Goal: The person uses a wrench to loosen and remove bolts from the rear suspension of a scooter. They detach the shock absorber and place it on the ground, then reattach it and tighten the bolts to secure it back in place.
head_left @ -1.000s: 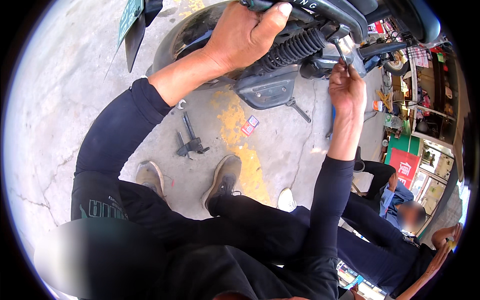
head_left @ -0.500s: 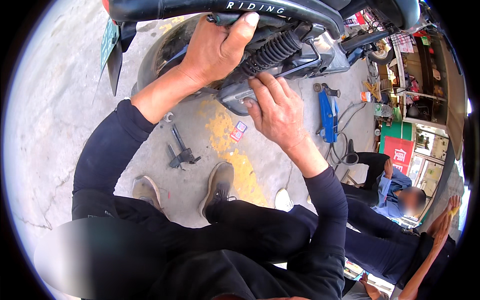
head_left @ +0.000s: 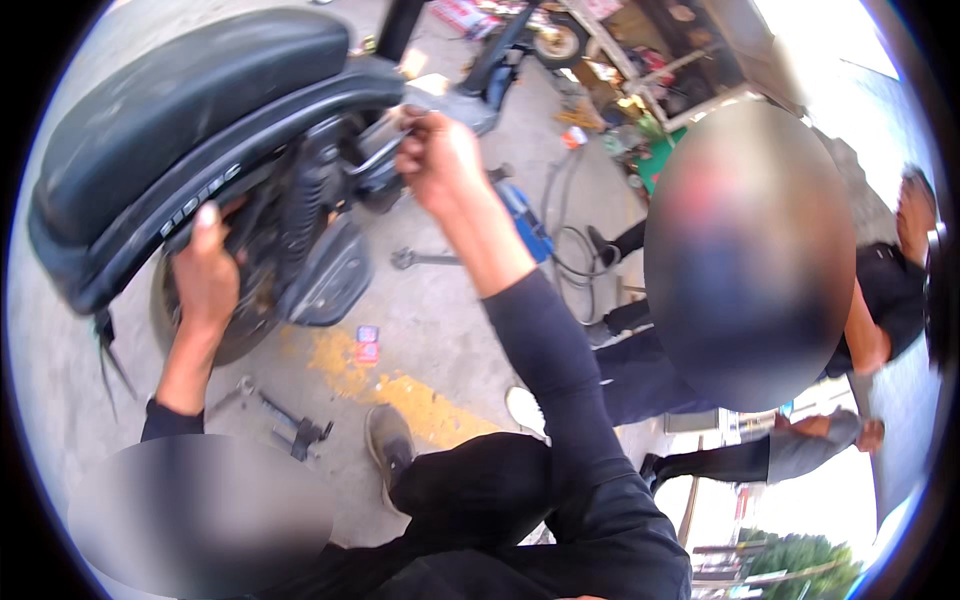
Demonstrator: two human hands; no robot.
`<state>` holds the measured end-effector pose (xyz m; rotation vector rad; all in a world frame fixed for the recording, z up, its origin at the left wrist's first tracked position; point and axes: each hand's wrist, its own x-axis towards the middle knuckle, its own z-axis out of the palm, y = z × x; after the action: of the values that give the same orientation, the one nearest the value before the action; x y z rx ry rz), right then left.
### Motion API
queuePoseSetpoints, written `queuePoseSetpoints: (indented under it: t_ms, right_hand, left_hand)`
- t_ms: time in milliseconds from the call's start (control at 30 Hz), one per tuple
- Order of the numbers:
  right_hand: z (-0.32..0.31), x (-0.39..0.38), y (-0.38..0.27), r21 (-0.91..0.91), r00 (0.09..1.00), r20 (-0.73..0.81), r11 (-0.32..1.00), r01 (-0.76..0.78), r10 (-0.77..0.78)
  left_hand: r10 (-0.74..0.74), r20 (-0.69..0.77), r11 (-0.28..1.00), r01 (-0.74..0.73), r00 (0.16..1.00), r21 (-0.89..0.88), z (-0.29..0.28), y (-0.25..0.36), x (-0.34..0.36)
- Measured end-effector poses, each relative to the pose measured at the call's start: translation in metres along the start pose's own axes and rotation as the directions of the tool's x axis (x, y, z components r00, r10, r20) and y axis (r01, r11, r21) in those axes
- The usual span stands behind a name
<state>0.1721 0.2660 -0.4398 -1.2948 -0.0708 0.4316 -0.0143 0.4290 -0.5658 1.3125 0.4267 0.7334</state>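
My left hand is closed on the black tail rail beneath a scooter seat, thumb uppermost. My right hand is raised to the right of the shock absorber, fingers closed on a thin bent metal tool, like a hex wrench, near the shock's upper end; the tool's tip is too blurred to place. A dark plastic side panel hangs below the shock, and the rear wheel is partly hidden behind my left hand.
A blue floor jack, coiled hose, long wrench, black metal tool and small red-blue card lie on the concrete. Other people are at the right, partly blurred. A cluttered stall stands at the back.
My view has swung, showing more seat and more people. My left hand keeps its grip on the rail; my right hand has risen from beside the shock's lower part toward its top.
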Motion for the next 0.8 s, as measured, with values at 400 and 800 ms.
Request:
queuePoseSetpoints:
  t_ms: [400, 800]
  right_hand:
    - [-0.015, -0.107, 0.106, -0.314, 0.281, 0.948, -0.304, 0.899, -0.149]
    - [-0.02, 0.006, 0.034, 0.242, 0.989, 0.054, 0.959, -0.147, 0.138]
  left_hand:
    - [0.025, 0.089, 0.994, -0.034, 0.996, 0.099, -0.015, -0.025, 0.009]
    - [0.024, -0.019, 0.99, -0.021, 1.0, 0.143, -0.011, -0.02, 0.013]
